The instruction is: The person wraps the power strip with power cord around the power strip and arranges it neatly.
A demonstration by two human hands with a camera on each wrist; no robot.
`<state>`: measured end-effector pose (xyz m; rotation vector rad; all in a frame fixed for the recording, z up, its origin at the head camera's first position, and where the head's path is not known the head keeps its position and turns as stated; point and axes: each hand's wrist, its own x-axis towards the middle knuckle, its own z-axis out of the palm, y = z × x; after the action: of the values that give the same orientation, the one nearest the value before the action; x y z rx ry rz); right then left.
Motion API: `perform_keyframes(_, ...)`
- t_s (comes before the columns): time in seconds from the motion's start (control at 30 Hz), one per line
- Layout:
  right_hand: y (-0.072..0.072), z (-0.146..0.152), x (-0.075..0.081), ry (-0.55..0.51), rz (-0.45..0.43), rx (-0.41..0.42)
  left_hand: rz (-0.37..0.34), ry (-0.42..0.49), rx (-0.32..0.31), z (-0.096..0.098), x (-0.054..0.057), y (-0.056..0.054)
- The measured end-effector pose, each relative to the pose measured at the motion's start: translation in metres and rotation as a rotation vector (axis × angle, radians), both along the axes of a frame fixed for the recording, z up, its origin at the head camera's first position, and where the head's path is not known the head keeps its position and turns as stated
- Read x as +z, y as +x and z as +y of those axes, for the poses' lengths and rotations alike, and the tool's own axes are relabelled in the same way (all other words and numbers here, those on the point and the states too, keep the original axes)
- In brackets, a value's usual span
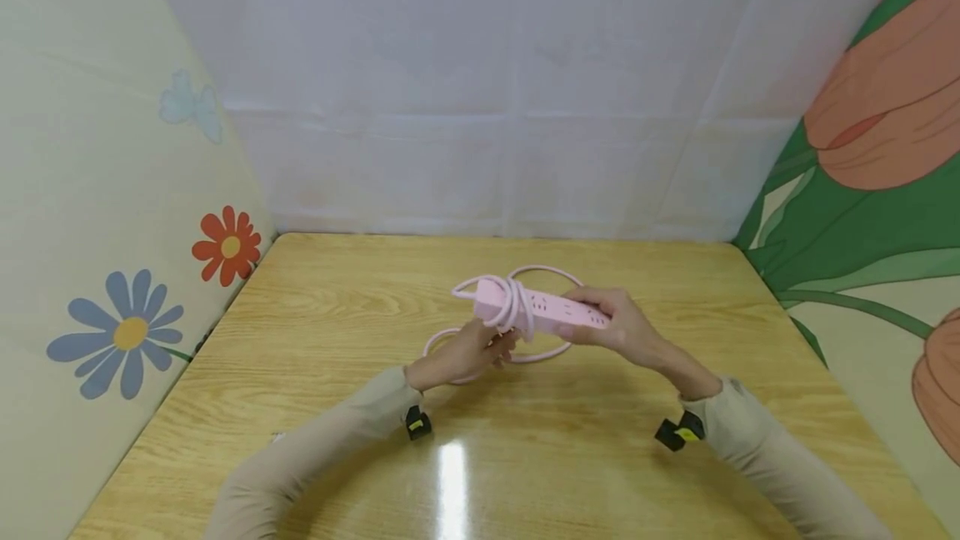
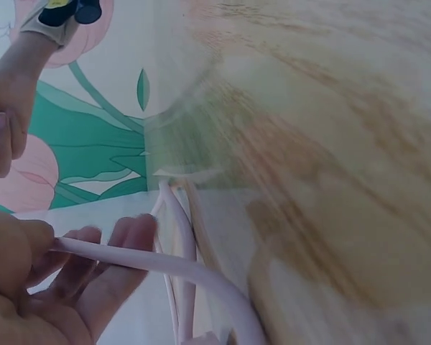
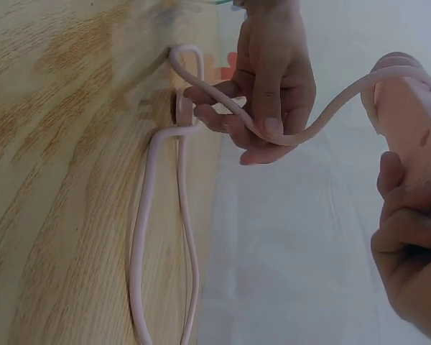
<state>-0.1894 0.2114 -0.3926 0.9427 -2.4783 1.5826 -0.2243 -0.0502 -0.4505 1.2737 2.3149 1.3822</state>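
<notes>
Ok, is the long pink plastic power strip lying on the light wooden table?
No, the right hand holds the pink power strip up above the wooden table.

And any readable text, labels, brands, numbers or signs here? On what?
None readable.
Power strip: socket slots show, no legible lettering.
Yellow patches on black wrist devices: too small to read.
Squiggle on wall covering, left wrist view: can't tell if it's writing.
</notes>
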Motion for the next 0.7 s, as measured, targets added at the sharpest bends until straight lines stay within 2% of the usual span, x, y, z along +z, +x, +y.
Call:
perform_keyframes(0.17, 0.001, 0.001, 0.002, 0.018, -0.032, 0.042, -0.004, 0.012, -0.019, -0.001, -0.001, 0.001)
perform_keyframes(0.23, 0.001, 0.003, 0.003, 0.030, -0.037, 0.062, 0.012, -0.010, -0.004, -0.002, 0.000, 0.002)
perform_keyframes(0.4, 0.001, 0.009, 0.007, 0.053, -0.019, 0.105, 0.003, -0.066, 0.026, -0.003, 0.003, 0.005)
perform_keyframes(0.57, 0.000, 0.013, 0.012, 0.071, -0.021, 0.146, -0.116, -0.068, -0.020, 0.001, 0.005, 0.006)
perform_keyframes(0.7, 0.001, 0.016, 0.015, 0.102, -0.029, 0.183, -0.285, -0.070, -0.042, 0.003, 0.009, 0.007)
